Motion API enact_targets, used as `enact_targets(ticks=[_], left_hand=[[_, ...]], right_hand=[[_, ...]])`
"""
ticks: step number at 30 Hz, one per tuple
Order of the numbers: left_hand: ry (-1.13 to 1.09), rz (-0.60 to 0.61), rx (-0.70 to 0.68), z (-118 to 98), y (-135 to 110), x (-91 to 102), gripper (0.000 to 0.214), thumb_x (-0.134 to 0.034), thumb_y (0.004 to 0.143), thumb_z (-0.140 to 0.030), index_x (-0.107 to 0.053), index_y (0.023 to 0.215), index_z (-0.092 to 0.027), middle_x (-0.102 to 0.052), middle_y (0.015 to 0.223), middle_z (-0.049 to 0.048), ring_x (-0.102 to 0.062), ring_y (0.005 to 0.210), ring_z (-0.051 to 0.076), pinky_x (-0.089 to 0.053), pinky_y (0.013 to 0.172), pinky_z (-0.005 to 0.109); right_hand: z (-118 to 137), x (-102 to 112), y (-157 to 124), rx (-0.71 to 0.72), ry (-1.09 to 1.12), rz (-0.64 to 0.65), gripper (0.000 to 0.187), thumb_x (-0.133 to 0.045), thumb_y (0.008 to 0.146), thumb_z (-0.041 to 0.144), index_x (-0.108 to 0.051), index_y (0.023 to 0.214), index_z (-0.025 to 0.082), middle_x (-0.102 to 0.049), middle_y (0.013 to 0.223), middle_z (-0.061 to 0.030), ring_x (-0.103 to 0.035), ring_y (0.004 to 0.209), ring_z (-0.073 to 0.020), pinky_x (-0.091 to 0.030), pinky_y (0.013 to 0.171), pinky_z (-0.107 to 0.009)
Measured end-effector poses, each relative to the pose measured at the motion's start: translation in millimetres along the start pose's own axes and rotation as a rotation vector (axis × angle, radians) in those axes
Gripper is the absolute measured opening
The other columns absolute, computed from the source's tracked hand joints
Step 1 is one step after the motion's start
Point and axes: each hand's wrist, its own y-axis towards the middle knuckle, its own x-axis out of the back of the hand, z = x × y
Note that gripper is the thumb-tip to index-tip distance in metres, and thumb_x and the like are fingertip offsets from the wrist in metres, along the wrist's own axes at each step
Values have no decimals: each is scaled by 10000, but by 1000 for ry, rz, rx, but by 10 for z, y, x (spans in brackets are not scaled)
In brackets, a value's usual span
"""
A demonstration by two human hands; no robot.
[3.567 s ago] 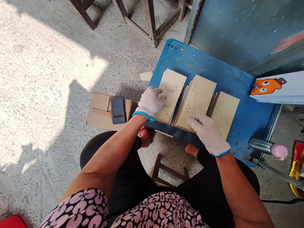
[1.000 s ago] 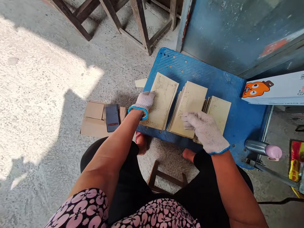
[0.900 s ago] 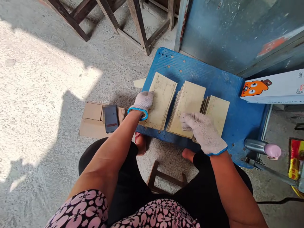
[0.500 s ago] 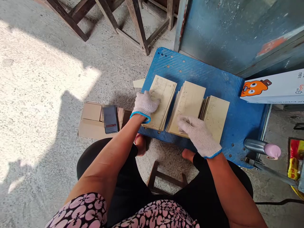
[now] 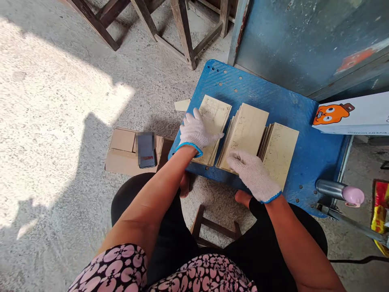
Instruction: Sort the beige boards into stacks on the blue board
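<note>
My left hand (image 5: 197,132) lies flat on the left stack (image 5: 216,115) of thin tan sheets, so this grip is open, the fingers spread and pressing down. My right hand (image 5: 252,174) rests on the near end of the middle stack (image 5: 249,127) with bent fingers; whether this grip pinches a sheet, I cannot tell. I count three stacks, side by side on the blue bench (image 5: 273,95), and the right stack (image 5: 281,148) is untouched. The sheets look light and stiff, and I think they slide easily over each other, so I would hold a stack by its long edges. One loose piece (image 5: 182,105) lies on the floor beside the bench.
</note>
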Motion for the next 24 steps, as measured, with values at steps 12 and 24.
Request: enact_targets(ticks=[12,24], left_hand=[[94,-14,23,-171,75,-395,1259,-723,701,-633,-70,1631,-90,-101,1665,315,-337,1401,487,-401,1069,554],[110,-59,32,-206,67,-472,1178,-665,733,-563,-78,1628,-72,-166,1639,314,-342,1371,482,-398,1050,569]], right_hand=[[-130,-7,-24,21,-72,-16,283,-620,899,476,-744,1060,280,-751,972,-5,-649,925,-215,-480,851,-355],[-135,-5,-50,13,-70,-14,283,-640,896,465,-738,1103,298,-761,1014,-12,-664,956,-228,-487,853,-366]])
